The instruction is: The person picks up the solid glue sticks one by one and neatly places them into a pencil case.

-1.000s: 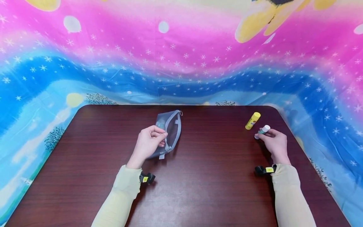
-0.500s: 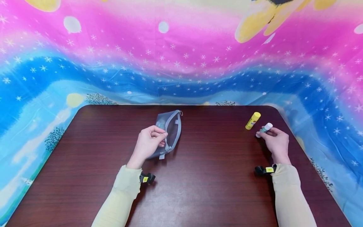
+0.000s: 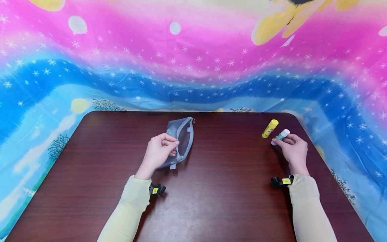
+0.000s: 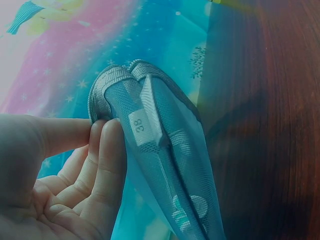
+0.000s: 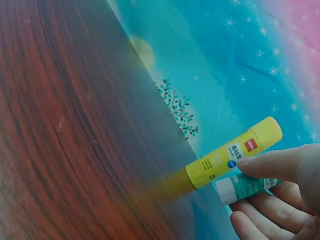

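Note:
My left hand (image 3: 158, 151) pinches the near edge of a grey mesh zipper pouch (image 3: 186, 137) between thumb and fingers. Its zipped mouth gapes toward the right. Through the mesh in the left wrist view shows a pale object with green on it (image 4: 190, 212). A small tag marked 38 (image 4: 142, 127) sits by the zip. My right hand (image 3: 294, 151) holds a green-and-white glue stick (image 3: 281, 135), tilted, between thumb and fingers. Just left of it a yellow glue stick (image 3: 270, 129) stands upright on the table, partly overlapped by my thumb in the right wrist view.
The dark red-brown wooden table (image 3: 211, 195) has rounded far corners. Behind it and along its sides hangs a pink and blue printed cloth (image 3: 193, 67). A black wrist camera (image 3: 158, 190) is on my left sleeve, another camera (image 3: 279, 182) on my right.
The green-and-white glue stick in my right hand has risen and shifted slightly. My left hand, the pouch and the yellow glue stick stay in place.

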### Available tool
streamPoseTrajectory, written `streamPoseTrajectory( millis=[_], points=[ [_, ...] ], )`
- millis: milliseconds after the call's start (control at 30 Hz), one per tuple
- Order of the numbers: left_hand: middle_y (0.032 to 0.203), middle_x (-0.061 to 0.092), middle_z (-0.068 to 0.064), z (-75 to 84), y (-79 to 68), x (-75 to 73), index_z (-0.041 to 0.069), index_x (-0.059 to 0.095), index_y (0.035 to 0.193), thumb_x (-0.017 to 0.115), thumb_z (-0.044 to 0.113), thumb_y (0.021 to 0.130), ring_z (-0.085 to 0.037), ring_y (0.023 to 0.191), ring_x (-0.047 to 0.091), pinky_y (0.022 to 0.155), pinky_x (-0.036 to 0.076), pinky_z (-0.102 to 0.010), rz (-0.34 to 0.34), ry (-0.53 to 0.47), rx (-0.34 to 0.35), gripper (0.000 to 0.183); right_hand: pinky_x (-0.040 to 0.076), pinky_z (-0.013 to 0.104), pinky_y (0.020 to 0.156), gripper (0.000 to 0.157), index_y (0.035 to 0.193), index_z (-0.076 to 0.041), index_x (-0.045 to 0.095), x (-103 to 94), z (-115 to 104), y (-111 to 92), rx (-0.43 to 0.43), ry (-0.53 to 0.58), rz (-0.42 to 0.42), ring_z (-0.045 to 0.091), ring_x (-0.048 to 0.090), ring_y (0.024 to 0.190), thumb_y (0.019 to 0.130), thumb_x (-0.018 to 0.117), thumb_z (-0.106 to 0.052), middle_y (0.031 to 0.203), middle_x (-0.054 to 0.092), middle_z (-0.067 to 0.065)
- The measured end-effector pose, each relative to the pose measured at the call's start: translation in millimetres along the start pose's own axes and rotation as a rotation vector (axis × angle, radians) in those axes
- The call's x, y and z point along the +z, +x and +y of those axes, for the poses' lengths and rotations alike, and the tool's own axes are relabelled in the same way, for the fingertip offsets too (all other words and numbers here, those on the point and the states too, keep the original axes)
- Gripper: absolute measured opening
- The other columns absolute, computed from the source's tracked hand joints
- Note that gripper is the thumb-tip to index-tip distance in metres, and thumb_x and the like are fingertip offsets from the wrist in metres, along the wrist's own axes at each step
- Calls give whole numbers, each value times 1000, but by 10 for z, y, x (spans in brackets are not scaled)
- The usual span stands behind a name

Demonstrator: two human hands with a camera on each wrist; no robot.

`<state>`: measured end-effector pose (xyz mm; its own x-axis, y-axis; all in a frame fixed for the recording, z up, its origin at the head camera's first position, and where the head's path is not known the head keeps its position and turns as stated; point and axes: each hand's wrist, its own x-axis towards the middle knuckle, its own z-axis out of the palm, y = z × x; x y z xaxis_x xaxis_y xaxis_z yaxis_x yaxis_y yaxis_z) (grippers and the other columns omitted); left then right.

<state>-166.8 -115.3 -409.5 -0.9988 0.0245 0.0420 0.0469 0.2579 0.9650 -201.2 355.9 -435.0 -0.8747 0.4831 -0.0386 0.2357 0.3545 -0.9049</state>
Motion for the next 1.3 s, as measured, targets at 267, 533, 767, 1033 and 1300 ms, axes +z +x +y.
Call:
streamPoseTrajectory(
  millis=[267,533,767,1033,1300],
  points=[
    [78,73,-10,-9,8,2,2,70,100,77,11,93,-24,65,72,66,62,-32,-6,3,6,14,53,12,68,47,123,-3,65,54,-42,-20,-47,-21,-28,-3,64,82,86,85,-25,86,69,-16],
    [78,73,-10,-14,17,-4,2,70,100,77,13,93,-23,65,72,66,62,-32,-8,8,20,16,55,13,71,53,127,-5,64,68,-94,-29,-45,-15,-55,-2,64,86,86,84,-31,93,68,-15],
    [78,73,-10,-15,14,-8,2,69,100,77,13,93,-23,64,72,65,62,-32,-5,1,13,15,55,14,72,54,129,-3,64,105,-166,-86,-74,-27,-54,-3,64,88,87,83,-31,96,69,-12],
    [79,73,-10,-15,5,-4,2,70,99,78,12,92,-23,65,72,65,62,-32,-3,-3,-1,15,51,13,70,58,134,-3,63,144,-242,-150,-103,-58,-51,-2,63,91,88,82,-32,99,70,-9],
    [78,73,-10,-15,4,-4,2,70,100,77,10,93,-23,65,72,65,62,-32,-1,4,2,13,50,13,72,58,133,-2,64,161,-324,-200,-147,-65,-55,-2,63,91,87,83,-33,98,70,-10]
  ],
)
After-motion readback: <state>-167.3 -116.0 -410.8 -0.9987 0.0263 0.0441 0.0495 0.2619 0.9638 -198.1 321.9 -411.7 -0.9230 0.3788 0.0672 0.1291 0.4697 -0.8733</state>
